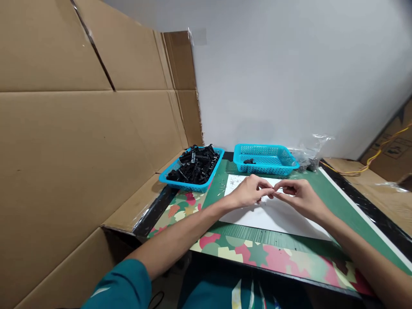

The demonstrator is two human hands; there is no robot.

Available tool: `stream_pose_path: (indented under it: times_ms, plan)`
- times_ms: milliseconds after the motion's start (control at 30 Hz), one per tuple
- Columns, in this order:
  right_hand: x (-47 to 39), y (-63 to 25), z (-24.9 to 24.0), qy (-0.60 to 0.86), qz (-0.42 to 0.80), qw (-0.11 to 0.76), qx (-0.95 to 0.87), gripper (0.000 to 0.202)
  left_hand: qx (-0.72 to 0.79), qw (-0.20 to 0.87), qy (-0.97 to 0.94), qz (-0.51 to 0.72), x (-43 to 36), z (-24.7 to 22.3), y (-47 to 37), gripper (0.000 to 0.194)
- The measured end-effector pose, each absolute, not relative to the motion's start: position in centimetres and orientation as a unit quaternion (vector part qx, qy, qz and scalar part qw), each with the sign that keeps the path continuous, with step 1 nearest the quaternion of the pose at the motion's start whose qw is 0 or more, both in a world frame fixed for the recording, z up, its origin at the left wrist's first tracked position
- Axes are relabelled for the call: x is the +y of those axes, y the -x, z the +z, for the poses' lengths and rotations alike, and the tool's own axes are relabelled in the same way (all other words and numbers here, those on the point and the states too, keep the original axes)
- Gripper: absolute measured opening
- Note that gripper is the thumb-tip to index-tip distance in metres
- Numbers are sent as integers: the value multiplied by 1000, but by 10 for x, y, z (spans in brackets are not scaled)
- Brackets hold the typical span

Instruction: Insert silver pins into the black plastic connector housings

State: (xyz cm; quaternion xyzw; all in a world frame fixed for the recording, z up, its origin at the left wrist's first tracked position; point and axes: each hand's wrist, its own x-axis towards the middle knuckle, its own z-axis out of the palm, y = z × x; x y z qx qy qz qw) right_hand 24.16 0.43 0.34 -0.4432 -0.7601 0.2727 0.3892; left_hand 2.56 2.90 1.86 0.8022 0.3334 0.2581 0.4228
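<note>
My left hand (251, 191) and my right hand (298, 196) meet fingertip to fingertip above a white sheet (247, 219). Both are closed in a pinch. Whatever lies between the fingertips is too small and too covered to make out. Tiny dark bits (234, 182) are scattered on the sheet's far left corner. Beyond my right hand stands a blue basket (267, 169) with a few small black pieces (249, 161) inside. Farther left, another blue basket (196, 187) is heaped with black plastic parts (195, 165).
A clear plastic bag (310, 152) with dark contents sits right of the far basket. Tall cardboard (96, 128) walls off the left side, and a white wall (289, 77) rises behind. A yellow cable (370, 161) runs along cardboard at right. The patterned table edge (238, 249) is nearest me.
</note>
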Motion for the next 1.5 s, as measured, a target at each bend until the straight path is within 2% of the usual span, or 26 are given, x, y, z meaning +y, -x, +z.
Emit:
stream_pose_path:
  times_ms: [100, 167, 233, 367, 500, 567, 733, 867, 967, 1067, 1233, 1367, 1500]
  plan:
    - [5, -242, 2, 443, 263, 394, -761, 40, 343, 480, -758, 279, 27, 12, -25, 25]
    - [4, -241, 2, 444, 265, 397, -758, 37, 371, 453, -755, 294, 23, 15, -24, 25]
    - [3, -242, 1, 446, 267, 401, -754, 35, 414, 347, -775, 329, 21, 25, -20, 21]
    - [2, -250, 0, 451, 264, 403, -752, 30, 490, 25, -784, 379, 26, 65, 17, 15]
    - [6, -254, 0, 447, 275, 410, -746, 24, 577, -92, -736, 343, 34, 102, 88, 16]
    - [7, -252, 0, 436, 303, 419, -736, 21, 633, -125, -720, 256, 35, 111, 119, 21]
    - [7, -247, 3, 411, 390, 431, -702, 24, 658, -95, -743, 78, 36, 102, 148, 28]
    - [6, -248, 6, 394, 450, 450, -663, 27, 660, -71, -746, 50, 42, 89, 148, 18]
    - [7, -249, 5, 377, 495, 445, -644, 29, 668, -70, -738, 74, 45, 92, 148, 14]
    - [7, -250, 4, 372, 535, 430, -625, 30, 675, -103, -722, 112, 43, 103, 143, 24]
    - [9, -250, 4, 379, 560, 436, -594, 29, 570, -145, -746, 312, 45, 110, 119, 38]
    - [10, -250, 2, 374, 585, 434, -575, 34, 473, -51, -774, 417, 53, 96, 87, 40]
    - [10, -249, 1, 378, 593, 437, -561, 38, 413, 107, -831, 358, 52, 74, 43, 51]
